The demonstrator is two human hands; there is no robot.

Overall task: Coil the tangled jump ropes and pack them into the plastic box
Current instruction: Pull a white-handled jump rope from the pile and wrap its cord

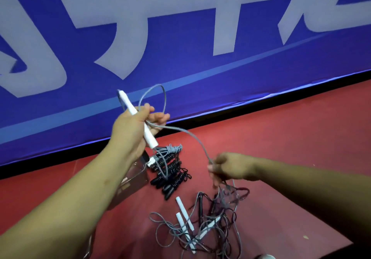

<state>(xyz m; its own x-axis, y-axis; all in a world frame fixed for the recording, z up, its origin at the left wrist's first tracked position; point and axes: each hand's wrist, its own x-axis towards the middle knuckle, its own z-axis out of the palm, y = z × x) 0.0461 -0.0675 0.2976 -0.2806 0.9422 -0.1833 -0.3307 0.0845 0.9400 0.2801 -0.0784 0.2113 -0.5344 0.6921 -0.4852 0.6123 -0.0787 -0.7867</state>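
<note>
My left hand [132, 127] is raised and grips the white handles [138, 118] of a grey jump rope, with one loop of cord [160, 96] standing above the fingers. The grey cord [192, 136] runs down and right to my right hand [228, 167], which pinches it above the tangled pile. That pile of grey and black ropes [212, 222] with white handles [183, 212] lies on the red floor. Several coiled ropes with black handles [170, 174] lie beside the clear plastic box [132, 180], which my left forearm partly hides.
A blue banner with large pale characters [180, 38] stands along the back, its bottom edge meeting the red floor [301, 128]. A dark shadow lies along the banner's foot. A pale rounded object [265, 256] peeks in at the bottom edge.
</note>
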